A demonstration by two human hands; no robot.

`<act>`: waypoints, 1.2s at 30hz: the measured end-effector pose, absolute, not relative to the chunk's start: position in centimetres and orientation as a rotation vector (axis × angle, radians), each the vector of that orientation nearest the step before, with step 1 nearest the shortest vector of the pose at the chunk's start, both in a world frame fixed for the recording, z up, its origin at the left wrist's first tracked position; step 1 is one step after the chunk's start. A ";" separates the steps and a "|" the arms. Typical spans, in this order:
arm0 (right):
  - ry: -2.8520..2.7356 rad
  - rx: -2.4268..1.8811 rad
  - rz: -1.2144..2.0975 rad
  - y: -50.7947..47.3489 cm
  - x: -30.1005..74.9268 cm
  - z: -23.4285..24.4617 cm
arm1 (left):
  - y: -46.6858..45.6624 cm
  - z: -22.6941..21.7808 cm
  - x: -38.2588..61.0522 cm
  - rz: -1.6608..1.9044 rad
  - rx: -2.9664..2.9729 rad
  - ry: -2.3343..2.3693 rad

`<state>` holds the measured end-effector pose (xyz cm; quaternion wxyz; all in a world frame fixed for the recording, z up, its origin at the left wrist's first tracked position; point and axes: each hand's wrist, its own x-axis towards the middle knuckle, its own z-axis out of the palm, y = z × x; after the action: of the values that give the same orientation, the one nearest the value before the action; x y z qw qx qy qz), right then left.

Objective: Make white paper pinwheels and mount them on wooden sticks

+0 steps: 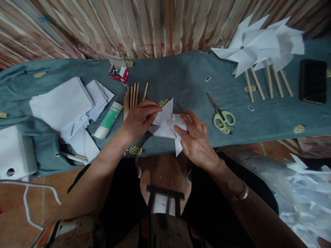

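left hand [141, 119] pinching raised flap of paper pinwheel [165, 124] | right hand [198, 141] fingers spread, pressing its right side | paper pinwheel between both hands, near edge of teal cloth [181, 79], star-shaped, no long axis, both hands touching

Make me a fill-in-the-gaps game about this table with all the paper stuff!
1. The left hand pinches and the right hand presses the folded paper, whose colour is ____.
2. The scissors lie on the person's ____ side of the folded paper.
3. The small red box of pins has its lid ____.
Missing words: white; right; open.
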<state>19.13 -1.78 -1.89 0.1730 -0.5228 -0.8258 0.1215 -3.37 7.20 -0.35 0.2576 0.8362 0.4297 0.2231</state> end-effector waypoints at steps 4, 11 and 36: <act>-2.336 -1.478 0.361 -1.7 19.1 -1.8 | 6.8 -0.5 -4.1 0.568 2.216 1.155; -2.329 -1.478 0.344 -1.7 19.1 -1.9 | 7.0 -0.5 -4.6 0.587 2.169 1.160; -2.272 -1.434 0.421 -1.5 19.3 -2.2 | 7.9 -2.0 -0.5 0.504 2.261 1.106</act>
<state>19.30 -1.53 -2.19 0.2095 -0.5156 -0.8169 0.1515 -0.50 7.92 -1.97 0.2836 0.8447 0.4131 0.1883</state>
